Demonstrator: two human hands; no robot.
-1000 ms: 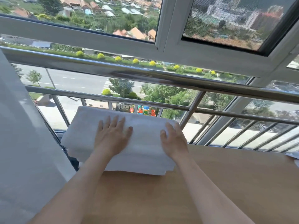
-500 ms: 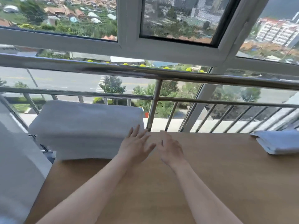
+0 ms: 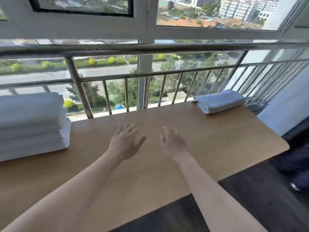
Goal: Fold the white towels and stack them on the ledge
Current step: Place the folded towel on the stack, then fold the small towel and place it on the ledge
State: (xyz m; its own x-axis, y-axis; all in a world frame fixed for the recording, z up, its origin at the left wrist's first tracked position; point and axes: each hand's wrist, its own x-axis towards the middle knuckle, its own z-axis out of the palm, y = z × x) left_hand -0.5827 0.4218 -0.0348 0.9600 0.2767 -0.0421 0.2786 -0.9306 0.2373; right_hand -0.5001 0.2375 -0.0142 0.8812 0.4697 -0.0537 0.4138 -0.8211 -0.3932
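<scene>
Your left hand and right hand hover spread and empty; reach sloppily for the rolled towel and it'll unroll off the counter edge.

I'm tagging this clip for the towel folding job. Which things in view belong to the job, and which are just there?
Job:
towel stack
rolled towel
wooden ledge
left hand, open
right hand, open

Just there:
metal railing
window frame
</scene>
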